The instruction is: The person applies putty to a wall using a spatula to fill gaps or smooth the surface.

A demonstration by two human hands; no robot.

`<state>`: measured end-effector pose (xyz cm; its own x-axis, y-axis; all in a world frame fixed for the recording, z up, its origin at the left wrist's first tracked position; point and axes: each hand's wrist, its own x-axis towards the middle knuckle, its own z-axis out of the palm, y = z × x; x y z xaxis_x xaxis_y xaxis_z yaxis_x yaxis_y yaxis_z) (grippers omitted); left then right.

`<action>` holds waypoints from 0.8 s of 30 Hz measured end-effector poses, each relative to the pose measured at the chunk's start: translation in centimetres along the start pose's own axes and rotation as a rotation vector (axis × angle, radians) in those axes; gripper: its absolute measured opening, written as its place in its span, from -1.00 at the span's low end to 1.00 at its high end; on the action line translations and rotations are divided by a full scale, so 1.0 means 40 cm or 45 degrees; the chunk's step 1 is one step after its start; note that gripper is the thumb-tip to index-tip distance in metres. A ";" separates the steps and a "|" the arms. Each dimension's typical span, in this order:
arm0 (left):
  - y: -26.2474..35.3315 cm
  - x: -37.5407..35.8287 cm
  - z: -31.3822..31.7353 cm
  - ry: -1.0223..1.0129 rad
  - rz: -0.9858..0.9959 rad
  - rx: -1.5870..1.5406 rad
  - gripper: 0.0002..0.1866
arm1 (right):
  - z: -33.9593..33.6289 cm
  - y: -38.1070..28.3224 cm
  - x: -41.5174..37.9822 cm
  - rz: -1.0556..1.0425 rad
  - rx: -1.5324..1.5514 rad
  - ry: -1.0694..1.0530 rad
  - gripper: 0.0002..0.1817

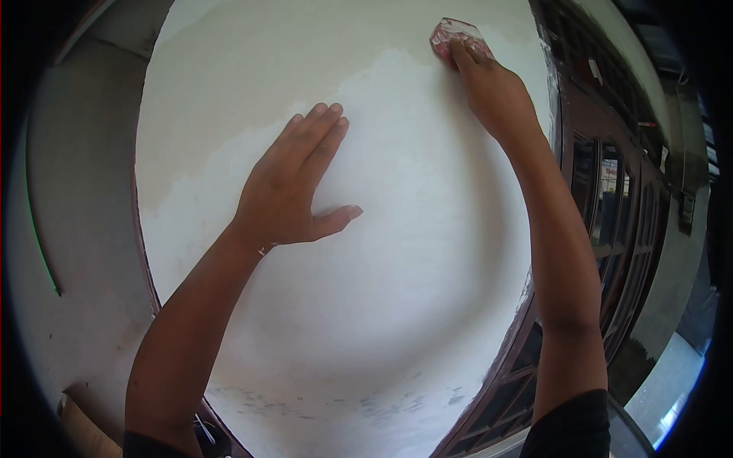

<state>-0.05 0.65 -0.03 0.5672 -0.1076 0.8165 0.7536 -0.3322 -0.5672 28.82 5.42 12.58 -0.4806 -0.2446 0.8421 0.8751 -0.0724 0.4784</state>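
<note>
A large whitish panel (397, 259) fills the middle of the view, with a beige upper left part and a whiter area below. Against it lies my left hand (294, 172), palm toward the surface, fingers stretched out and thumb spread. White specks show on its wrist and thumb. Up at the panel's top right, my right hand (485, 76) grips a flat red pad (456, 32) smeared with white. The pad overlaps the beige surface there, and part of it is hidden behind the fingers.
Dark wooden frames with glass panes (611, 191) run along the right side. A grey wall (84, 191) with a thin green line (37, 221) stands at left. Dark scuffs (382, 404) mark the panel's lower part. A brown curved object (84, 424) sits at bottom left.
</note>
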 end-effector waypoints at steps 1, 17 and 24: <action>-0.001 0.000 0.001 -0.001 0.000 -0.001 -0.07 | -0.008 -0.011 -0.007 0.007 0.000 -0.007 -0.71; 0.012 0.013 -0.010 0.038 -0.045 0.010 -0.14 | -0.045 0.173 0.108 1.090 1.659 0.282 -0.69; 0.011 0.010 -0.009 -0.046 -0.085 0.014 -0.08 | 0.067 0.184 0.074 1.343 1.458 0.023 -0.68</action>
<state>0.39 0.11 0.07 0.5272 -0.0513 0.8482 0.7935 -0.3274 -0.5130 33.71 6.74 19.25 0.3100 0.2806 0.9084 0.2918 0.8812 -0.3718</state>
